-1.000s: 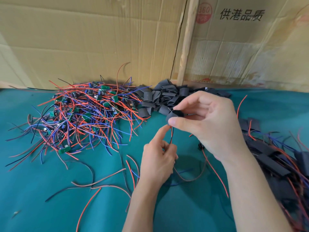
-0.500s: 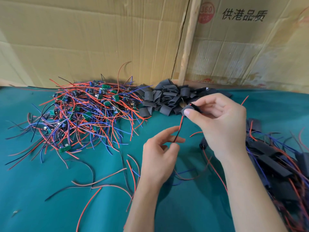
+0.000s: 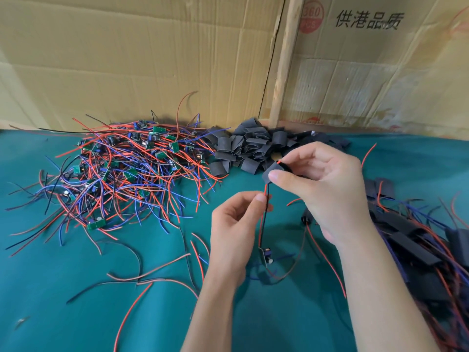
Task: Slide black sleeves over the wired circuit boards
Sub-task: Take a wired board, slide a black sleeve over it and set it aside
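green table [image 3: 76,313]: bare boards heaped upper left, spare sleeves top centre | right hand [image 3: 327,189], centre-right, pinches black sleeve [image 3: 272,171], red wire tip poking out its top | left hand [image 3: 233,232], just below, pinches the wire pair [image 3: 264,199] | circuit board [image 3: 265,255] dangles lower centre, straight under the sleeve; wires run near-vertical, so I reckon the sleeve must slide down.

Box [image 3: 380,72] print: black characters 供港品质
Box stamp [image 3: 312,17]: red circle reading "360" above "PCS", partly cut off by the wooden strip [image 3: 284,64]
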A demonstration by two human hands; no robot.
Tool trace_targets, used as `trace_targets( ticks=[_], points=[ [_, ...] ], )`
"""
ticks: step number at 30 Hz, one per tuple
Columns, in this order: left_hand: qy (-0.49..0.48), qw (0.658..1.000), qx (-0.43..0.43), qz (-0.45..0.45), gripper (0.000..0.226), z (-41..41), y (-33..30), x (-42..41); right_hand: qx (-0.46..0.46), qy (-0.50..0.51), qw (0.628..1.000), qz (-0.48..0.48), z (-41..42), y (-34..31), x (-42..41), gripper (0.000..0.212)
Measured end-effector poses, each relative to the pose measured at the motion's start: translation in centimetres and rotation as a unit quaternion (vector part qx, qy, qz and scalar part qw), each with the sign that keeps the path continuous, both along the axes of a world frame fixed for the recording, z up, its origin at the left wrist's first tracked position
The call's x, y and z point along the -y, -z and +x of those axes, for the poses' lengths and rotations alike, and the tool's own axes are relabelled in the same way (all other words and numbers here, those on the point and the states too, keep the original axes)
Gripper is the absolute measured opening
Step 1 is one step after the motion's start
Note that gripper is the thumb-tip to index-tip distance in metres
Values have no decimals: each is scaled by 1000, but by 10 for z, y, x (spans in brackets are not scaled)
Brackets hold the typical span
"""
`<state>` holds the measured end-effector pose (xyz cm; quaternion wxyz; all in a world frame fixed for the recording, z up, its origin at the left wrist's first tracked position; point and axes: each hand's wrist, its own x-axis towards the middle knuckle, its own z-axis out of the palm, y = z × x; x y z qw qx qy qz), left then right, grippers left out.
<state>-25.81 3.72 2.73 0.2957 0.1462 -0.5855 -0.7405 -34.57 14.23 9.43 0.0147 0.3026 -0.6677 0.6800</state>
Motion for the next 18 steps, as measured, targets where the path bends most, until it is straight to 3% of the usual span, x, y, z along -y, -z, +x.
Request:
trace_targets(
  ticks=[5,18],
  points=[
    [-10,999,-10,28,16,0,1,2,7,-37,999,11,1,-1,1,21],
    [-3,999,2,37,19,1,-2,1,-25,37,997,-56,-2,-1,0,24]
  ],
)
